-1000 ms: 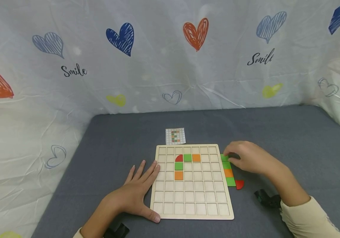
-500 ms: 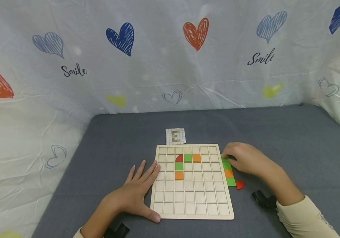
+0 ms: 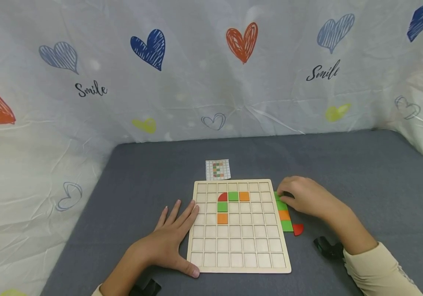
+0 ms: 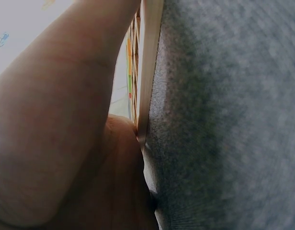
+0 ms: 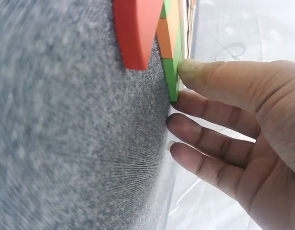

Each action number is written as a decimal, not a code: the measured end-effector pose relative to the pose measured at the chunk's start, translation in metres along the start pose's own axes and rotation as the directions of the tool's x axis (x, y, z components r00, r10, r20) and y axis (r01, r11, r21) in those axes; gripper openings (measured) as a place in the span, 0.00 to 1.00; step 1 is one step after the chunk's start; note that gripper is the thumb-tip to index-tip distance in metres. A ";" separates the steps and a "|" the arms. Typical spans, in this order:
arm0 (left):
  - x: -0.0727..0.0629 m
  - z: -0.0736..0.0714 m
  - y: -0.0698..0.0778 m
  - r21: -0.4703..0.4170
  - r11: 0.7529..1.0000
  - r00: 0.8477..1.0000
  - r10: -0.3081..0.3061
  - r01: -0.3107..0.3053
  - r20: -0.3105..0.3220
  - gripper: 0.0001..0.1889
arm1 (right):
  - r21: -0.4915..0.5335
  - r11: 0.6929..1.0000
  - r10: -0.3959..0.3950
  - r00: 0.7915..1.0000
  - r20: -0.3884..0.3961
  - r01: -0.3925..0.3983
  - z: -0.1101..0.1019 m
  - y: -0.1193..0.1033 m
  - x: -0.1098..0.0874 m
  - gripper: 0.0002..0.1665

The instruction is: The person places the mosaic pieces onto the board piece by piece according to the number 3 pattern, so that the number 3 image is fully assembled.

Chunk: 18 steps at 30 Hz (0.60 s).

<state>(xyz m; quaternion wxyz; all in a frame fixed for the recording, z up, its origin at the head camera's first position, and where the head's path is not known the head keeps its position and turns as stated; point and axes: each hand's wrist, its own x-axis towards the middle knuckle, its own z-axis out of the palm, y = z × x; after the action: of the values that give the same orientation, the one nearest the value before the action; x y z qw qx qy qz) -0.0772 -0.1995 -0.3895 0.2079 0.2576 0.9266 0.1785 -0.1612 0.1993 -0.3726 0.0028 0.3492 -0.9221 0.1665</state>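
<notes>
A square wooden grid board (image 3: pixel 241 246) lies flat on the grey cloth. Set in its cells are a red quarter-round tile (image 3: pixel 222 197), two green tiles and two orange tiles. My left hand (image 3: pixel 168 242) is spread along the board's left side, fingertips on the upper edge and thumb at the lower-left corner. Off the board's right side, my right hand (image 3: pixel 305 197) pinches the farthest green tile (image 5: pixel 172 88) of a short row, thumb on its near face and index finger at its end. The other fingers curl loosely beside it.
Beside the board's right edge, the row also holds an orange tile (image 3: pixel 284 215) and a nearer green tile (image 3: pixel 287 226). A loose red quarter-round tile (image 3: pixel 298 229) lies by its near end. A small printed pattern card (image 3: pixel 218 169) sits behind the board.
My right hand has shifted slightly left and toward the board, staying at the far end of the tile row. My left hand and the tiles on the board look the same.
</notes>
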 end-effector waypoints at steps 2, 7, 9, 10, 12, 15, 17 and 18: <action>0.000 0.000 0.000 0.000 1.000 1.000 0.001 -0.001 0.001 0.74 | -0.005 1.000 0.003 1.000 -0.005 -0.003 0.000 0.000 0.000 0.08; 0.000 -0.001 0.000 -0.003 1.000 1.000 0.003 -0.003 0.006 0.74 | -0.025 1.000 -0.002 1.000 -0.021 0.001 0.002 0.000 0.000 0.08; 0.000 -0.001 0.000 -0.006 1.000 1.000 0.002 -0.002 0.006 0.74 | -0.039 0.999 -0.003 1.000 -0.021 0.003 0.002 0.000 0.000 0.08; 0.000 -0.001 0.000 -0.008 1.000 1.000 0.003 -0.002 0.006 0.74 | -0.047 0.999 -0.004 1.000 -0.020 0.003 0.002 -0.001 0.001 0.08; 0.000 -0.001 0.000 -0.010 1.000 1.000 0.002 -0.002 0.004 0.74 | -0.060 0.998 -0.003 1.000 -0.017 0.002 0.002 -0.002 0.001 0.08; 0.000 -0.001 0.001 -0.011 1.000 1.000 -0.001 0.001 0.003 0.74 | -0.074 0.997 -0.002 1.000 -0.008 0.002 0.002 -0.002 0.001 0.07; 0.000 -0.001 0.001 -0.016 1.000 1.000 -0.001 0.001 0.003 0.74 | -0.081 0.997 -0.010 1.000 -0.005 0.009 0.001 -0.001 0.001 0.07; 0.000 -0.001 0.002 -0.018 1.000 1.000 0.000 0.001 0.002 0.74 | -0.084 0.996 -0.012 1.000 -0.003 0.012 0.001 -0.001 0.001 0.07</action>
<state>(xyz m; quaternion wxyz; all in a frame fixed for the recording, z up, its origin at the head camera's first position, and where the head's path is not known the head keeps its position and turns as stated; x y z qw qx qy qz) -0.0769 -0.1988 -0.3875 0.2114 0.2557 0.9247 0.1865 -0.1607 0.1976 -0.3729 0.0200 0.3541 -0.9262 0.1280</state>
